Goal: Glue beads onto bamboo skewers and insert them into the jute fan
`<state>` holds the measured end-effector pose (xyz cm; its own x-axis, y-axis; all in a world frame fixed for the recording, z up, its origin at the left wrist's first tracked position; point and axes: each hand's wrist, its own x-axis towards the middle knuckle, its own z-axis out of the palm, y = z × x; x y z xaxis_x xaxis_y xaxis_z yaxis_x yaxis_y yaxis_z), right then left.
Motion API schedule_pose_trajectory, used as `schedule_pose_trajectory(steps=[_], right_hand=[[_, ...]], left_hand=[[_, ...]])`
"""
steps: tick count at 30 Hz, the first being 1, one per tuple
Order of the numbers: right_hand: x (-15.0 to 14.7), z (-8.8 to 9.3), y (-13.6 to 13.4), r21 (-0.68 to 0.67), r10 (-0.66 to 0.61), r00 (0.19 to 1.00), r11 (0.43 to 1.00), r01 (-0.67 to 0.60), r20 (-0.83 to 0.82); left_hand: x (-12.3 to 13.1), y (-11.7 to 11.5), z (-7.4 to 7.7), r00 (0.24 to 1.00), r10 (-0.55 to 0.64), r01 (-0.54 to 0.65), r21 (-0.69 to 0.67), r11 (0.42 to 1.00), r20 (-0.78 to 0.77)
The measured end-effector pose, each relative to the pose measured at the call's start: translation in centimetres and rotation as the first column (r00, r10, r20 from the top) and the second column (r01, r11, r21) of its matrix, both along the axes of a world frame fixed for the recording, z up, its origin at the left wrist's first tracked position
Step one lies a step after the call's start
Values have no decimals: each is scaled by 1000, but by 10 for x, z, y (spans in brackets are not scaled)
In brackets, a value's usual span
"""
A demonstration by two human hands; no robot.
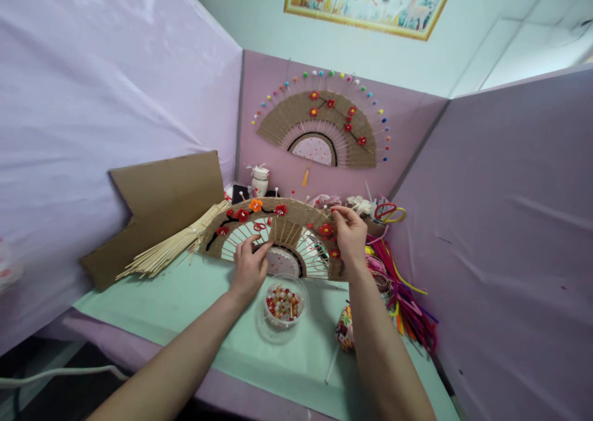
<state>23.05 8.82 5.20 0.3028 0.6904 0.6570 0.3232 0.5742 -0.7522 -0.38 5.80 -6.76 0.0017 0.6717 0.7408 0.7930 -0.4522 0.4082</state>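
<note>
A handmade fan (285, 232) of brown cord and thin sticks stands tilted on the table, with red and orange flowers on its band. My left hand (249, 265) holds it near the dark inner arc, thumb and forefinger spread over the sticks. At the upper right edge, my right hand (351, 234) pinches a small red bead (332, 210), apparently at a stick tip. More bead-tipped sticks poke above the rim. In front of the fan is a clear round tub (283, 306) with red, white and gold beads.
A similar finished-looking fan (319, 130) hangs on the pink back panel. Bamboo sticks (173, 245) and folded cardboard (171, 192) lie left. Pipe cleaners (412, 316), scissors (386, 212) and a patterned roll (344, 328) are right. A white bottle (260, 181) stands behind.
</note>
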Motion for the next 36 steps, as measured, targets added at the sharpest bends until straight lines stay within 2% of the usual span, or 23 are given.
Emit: schedule_pose_trajectory(steps=[36], right_hand=[[-3, -3, -3, 36, -8, 1000, 999, 8, -11]], left_hand=[[-1, 0, 1, 999, -10, 10, -23, 1000, 33]])
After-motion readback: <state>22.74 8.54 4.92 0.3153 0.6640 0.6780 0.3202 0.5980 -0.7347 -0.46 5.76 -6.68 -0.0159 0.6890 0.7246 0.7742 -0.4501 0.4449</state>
